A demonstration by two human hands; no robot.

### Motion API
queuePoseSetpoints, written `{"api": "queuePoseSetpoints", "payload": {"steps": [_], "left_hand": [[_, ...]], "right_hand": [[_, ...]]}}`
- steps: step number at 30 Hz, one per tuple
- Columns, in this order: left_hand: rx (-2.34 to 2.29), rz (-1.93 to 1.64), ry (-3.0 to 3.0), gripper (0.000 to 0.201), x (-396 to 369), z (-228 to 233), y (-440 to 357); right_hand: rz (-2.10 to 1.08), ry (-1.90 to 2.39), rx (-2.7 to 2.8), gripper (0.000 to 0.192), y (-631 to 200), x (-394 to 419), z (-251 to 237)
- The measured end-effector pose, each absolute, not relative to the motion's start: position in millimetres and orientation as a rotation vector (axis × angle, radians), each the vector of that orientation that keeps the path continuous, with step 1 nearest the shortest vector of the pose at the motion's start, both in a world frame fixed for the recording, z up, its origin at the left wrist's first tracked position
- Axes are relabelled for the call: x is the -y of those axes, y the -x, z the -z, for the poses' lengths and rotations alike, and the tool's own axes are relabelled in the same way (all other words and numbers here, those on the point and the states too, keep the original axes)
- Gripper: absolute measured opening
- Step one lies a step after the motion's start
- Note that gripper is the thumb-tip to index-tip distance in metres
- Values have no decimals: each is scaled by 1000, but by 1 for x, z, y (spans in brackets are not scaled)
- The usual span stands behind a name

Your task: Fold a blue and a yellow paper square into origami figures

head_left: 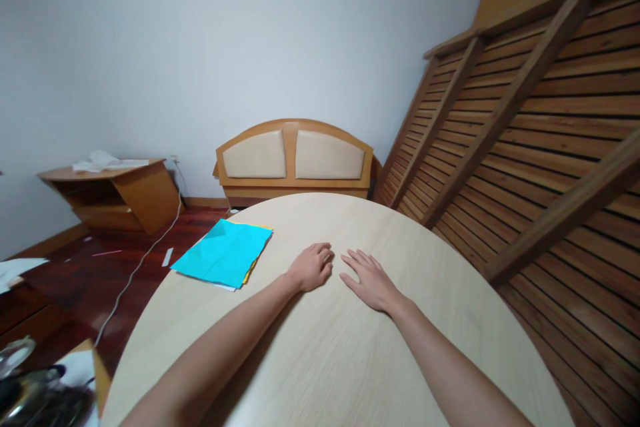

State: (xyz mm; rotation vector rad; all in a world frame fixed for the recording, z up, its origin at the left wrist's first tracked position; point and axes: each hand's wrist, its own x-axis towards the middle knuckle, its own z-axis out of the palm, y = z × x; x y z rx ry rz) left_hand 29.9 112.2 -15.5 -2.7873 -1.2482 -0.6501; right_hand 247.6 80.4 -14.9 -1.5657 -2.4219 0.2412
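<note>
Hands empty on round table: left hand loosely curled, right hand flat, fingers spread. Blue paper tops stack near left hand, at table edge. Probably light, floppy; lift by corner.

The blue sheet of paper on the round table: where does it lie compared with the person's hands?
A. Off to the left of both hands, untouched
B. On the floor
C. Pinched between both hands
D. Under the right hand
A: the blue sheet lies on the table, left of the left hand and right hand, which rest on bare wood.
</note>
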Motion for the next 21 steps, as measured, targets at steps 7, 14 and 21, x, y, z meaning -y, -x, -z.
{"api": "queuePoseSetpoints", "payload": {"steps": [7, 14, 21], "left_hand": [[1427, 619, 2762, 38, -99, 22, -25], [1441, 560, 2844, 40, -79, 20, -17], [1071, 1626, 2402, 38, -22, -88, 3]], "right_hand": [[-341, 1728, 2422, 77, -242, -88, 9], [-260, 1670, 2349, 64, -240, -77, 17], [-42, 1079, 1879, 46, -244, -33, -72]]}}
